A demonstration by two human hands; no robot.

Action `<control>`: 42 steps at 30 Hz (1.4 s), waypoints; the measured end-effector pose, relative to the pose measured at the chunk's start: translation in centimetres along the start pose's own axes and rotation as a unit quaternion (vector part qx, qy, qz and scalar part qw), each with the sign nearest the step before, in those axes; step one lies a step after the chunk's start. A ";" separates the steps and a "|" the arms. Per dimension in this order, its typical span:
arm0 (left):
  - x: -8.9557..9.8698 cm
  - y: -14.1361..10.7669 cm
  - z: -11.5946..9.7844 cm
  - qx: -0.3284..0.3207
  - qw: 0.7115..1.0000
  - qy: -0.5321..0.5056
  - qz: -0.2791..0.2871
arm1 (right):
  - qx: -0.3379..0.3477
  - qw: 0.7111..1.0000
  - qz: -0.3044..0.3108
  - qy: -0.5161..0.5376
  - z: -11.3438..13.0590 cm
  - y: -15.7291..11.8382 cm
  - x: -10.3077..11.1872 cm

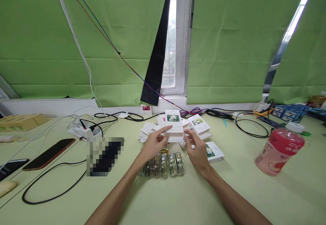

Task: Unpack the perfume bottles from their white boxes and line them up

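A small white box [174,127] printed with a white flower and green leaves is held up between my hands, its near end facing me. My left hand [155,142] grips its left side, the index finger lying across the front. At the box's lower right edge, the fingers of my right hand [198,147] are curled in and pinch it. Just below, several small clear glass bottles [163,165] with gold-coloured tops stand or lie in a row, partly behind my left wrist. Another flower box [199,124] sits on the pile behind, and one more box [216,152] lies beside my right hand.
A pink-labelled bottle [279,152] with a white cap stands at right. On the left are a phone [49,154], a power strip [88,132] and a looping black cable [53,166]. Yellowish cartons [22,121] are at far left. More cables [220,114] run along the back.
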State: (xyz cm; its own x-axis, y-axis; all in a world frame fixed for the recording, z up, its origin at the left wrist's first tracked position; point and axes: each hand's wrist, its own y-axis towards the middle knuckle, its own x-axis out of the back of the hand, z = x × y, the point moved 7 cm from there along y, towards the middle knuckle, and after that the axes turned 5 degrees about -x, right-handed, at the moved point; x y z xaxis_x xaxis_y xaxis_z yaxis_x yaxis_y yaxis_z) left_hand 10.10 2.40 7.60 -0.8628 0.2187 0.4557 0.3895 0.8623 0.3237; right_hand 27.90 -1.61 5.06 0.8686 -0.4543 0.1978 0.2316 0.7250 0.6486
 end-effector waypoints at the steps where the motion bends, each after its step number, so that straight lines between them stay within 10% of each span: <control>1: 0.0 0.0 0.0 0.000 1.000 -0.004 0.001 | -0.002 1.000 0.000 0.000 0.0 0.0 0.0; 42: -0.2 0.2 0.4 -0.053 0.999 0.008 0.005 | 0.018 0.999 -0.023 -0.031 0.3 -0.1 0.4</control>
State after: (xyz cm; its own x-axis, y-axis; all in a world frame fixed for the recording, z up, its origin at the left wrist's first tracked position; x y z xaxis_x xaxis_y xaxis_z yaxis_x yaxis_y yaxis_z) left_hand 10.25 2.72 7.20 -0.8536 0.2186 0.4729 0.4311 0.8061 0.4054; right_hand 28.09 -2.01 5.28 0.8286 -0.5188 0.2105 0.2540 0.6833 0.6845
